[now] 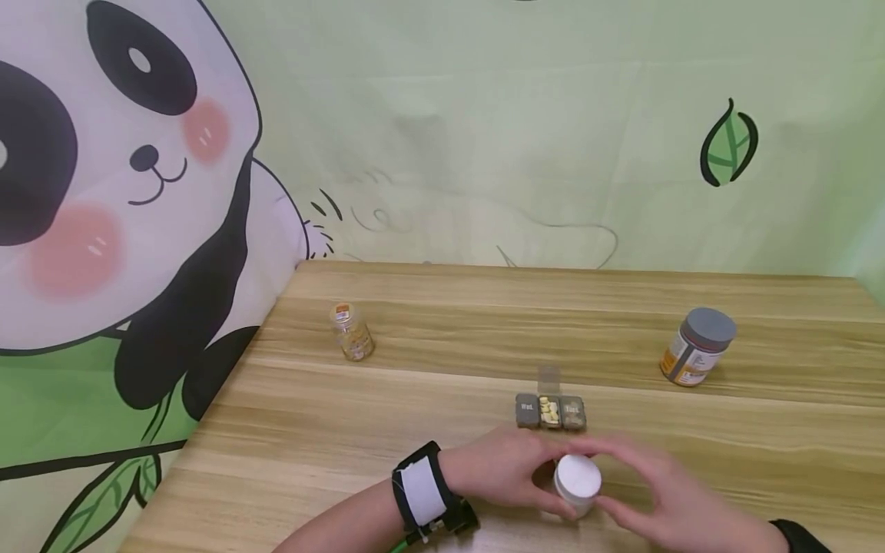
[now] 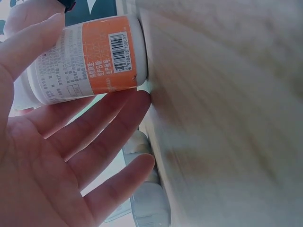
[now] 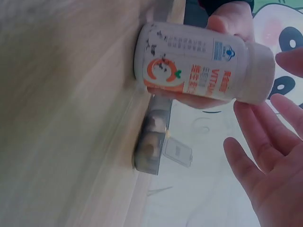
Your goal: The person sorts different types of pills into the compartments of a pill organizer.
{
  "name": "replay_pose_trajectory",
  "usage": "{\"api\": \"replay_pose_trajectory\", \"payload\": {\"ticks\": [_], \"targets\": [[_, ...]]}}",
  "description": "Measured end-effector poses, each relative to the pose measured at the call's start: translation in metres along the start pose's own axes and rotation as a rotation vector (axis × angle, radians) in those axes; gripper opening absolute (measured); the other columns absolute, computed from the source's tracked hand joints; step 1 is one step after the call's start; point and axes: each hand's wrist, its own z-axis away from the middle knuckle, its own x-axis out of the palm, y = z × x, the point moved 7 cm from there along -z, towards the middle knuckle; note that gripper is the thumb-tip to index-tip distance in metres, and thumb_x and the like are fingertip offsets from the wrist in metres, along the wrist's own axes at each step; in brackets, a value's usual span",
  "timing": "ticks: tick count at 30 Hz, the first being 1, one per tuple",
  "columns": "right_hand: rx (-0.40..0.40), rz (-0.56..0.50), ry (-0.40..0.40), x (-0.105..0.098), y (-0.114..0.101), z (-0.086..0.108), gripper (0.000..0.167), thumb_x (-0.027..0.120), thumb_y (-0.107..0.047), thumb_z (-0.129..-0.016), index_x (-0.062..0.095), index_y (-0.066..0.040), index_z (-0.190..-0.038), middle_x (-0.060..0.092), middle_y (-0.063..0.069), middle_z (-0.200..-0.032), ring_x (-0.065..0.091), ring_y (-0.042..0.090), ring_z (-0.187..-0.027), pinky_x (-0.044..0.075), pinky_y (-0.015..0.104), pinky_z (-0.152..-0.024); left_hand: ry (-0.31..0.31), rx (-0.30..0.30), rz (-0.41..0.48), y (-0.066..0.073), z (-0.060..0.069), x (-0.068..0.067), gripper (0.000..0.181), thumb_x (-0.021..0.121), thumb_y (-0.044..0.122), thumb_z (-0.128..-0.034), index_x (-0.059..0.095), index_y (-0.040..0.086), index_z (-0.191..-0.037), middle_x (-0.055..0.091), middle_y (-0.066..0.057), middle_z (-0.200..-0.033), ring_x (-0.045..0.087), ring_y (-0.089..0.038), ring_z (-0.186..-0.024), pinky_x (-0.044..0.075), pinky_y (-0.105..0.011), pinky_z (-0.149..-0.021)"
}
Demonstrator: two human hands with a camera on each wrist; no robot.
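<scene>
A white bottle [image 1: 577, 484] with an orange and white label [image 2: 111, 56] stands upright on the table. My left hand [image 1: 501, 470] holds its body between thumb and fingers. The thumb and fingers of my right hand [image 1: 674, 491] are around the white cap [image 3: 260, 73], which is on the bottle. Just beyond my hands lies a grey pill box [image 1: 528, 411]; its middle lid [image 1: 549, 379] is raised and yellow pills [image 1: 549, 411] fill that compartment. The two compartments beside it have their lids down.
A clear jar [image 1: 353, 336] with yellowish contents stands at the back left of the wooden table [image 1: 429, 322]. At the back right is a jar [image 1: 698, 347] with a grey lid. Behind the table hangs a green cloth [image 1: 484, 138] printed with a panda.
</scene>
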Motion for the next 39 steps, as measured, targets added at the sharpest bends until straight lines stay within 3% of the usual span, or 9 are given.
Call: {"api": "replay_pose_trajectory", "payload": {"ticks": [4,9,11,18,23,27,30,34,39], "targets": [[0.005,0.043,0.03,-0.001,0.002,-0.002,0.054,0.079,-0.019,-0.083,0.055,-0.011,-0.131,0.06,-0.004,-0.121,0.056,0.009,-0.108,0.039,0.017,-0.094,0.001,0.004,0.036,-0.001,0.001,0.0,0.071,0.073,0.045,-0.0854,0.042,0.023,-0.146,0.058,0.017,-0.109,0.047,0.007,-0.083,0.037,-0.008,-0.071],[0.051,0.098,0.065,0.003,0.007,-0.006,0.065,0.086,-0.026,-0.073,0.056,-0.016,-0.13,0.054,-0.013,-0.109,0.052,0.005,-0.095,0.044,0.02,-0.08,0.005,-0.003,0.006,-0.002,0.0,0.001,0.045,0.073,0.046,-0.0856,0.06,0.019,-0.119,0.054,0.017,-0.091,0.045,0.005,-0.075,0.036,-0.008,-0.064],[0.051,0.122,0.08,0.005,0.009,-0.008,0.067,0.087,-0.029,-0.072,0.056,-0.015,-0.13,0.054,-0.013,-0.107,0.052,0.005,-0.093,0.045,0.022,-0.077,0.009,-0.003,-0.009,-0.002,-0.001,0.001,0.04,0.072,0.045,-0.0866,0.062,0.017,-0.113,0.055,0.017,-0.093,0.046,0.006,-0.077,0.036,-0.008,-0.067],[0.033,0.083,0.082,0.01,0.01,-0.011,0.059,0.083,-0.03,-0.077,0.057,-0.012,-0.127,0.059,-0.009,-0.11,0.056,0.005,-0.093,0.047,0.021,-0.079,0.029,0.0,-0.01,-0.002,-0.001,-0.001,0.046,0.069,0.043,-0.0895,0.059,0.014,-0.123,0.059,0.015,-0.099,0.048,0.004,-0.078,0.037,-0.008,-0.069],[0.037,0.084,0.111,0.012,0.007,-0.013,0.047,0.082,-0.027,-0.079,0.06,-0.013,-0.118,0.06,-0.008,-0.108,0.057,0.007,-0.093,0.045,0.017,-0.082,0.07,0.014,-0.03,-0.001,0.002,-0.003,0.058,0.068,0.04,-0.0907,0.048,0.016,-0.139,0.058,0.013,-0.087,0.048,0.003,-0.071,0.038,-0.009,-0.064],[0.025,0.133,0.162,0.011,0.004,-0.013,0.044,0.079,-0.031,-0.082,0.059,-0.011,-0.117,0.059,-0.006,-0.107,0.058,0.009,-0.093,0.044,0.016,-0.082,0.121,-0.008,-0.061,0.0,0.003,-0.006,0.054,0.07,0.039,-0.089,0.052,0.017,-0.135,0.053,0.014,-0.076,0.045,0.006,-0.064,0.037,-0.009,-0.058],[0.006,0.145,0.183,0.01,0.004,-0.012,0.046,0.078,-0.032,-0.083,0.059,-0.009,-0.117,0.059,-0.004,-0.107,0.059,0.011,-0.093,0.044,0.015,-0.083,0.144,-0.035,-0.084,0.0,0.002,-0.006,0.051,0.071,0.04,-0.0877,0.056,0.017,-0.131,0.052,0.016,-0.076,0.045,0.007,-0.064,0.036,-0.009,-0.057],[0.037,0.135,0.151,0.008,0.008,-0.009,0.045,0.074,-0.037,-0.085,0.058,-0.011,-0.117,0.059,-0.007,-0.109,0.058,0.008,-0.095,0.044,0.016,-0.083,0.111,-0.054,-0.086,0.0,0.001,-0.004,0.056,0.069,0.045,-0.0884,0.054,0.018,-0.135,0.054,0.016,-0.081,0.045,0.007,-0.065,0.036,-0.009,-0.056],[0.064,0.149,0.183,-0.005,0.016,-0.001,0.042,0.073,-0.038,-0.085,0.06,-0.009,-0.113,0.06,-0.007,-0.106,0.058,0.008,-0.094,0.041,0.013,-0.085,0.08,-0.093,-0.04,-0.007,0.004,-0.011,0.05,0.067,0.047,-0.0898,0.059,0.016,-0.128,0.064,0.013,-0.101,0.054,0.007,-0.083,0.042,-0.009,-0.07]]}}
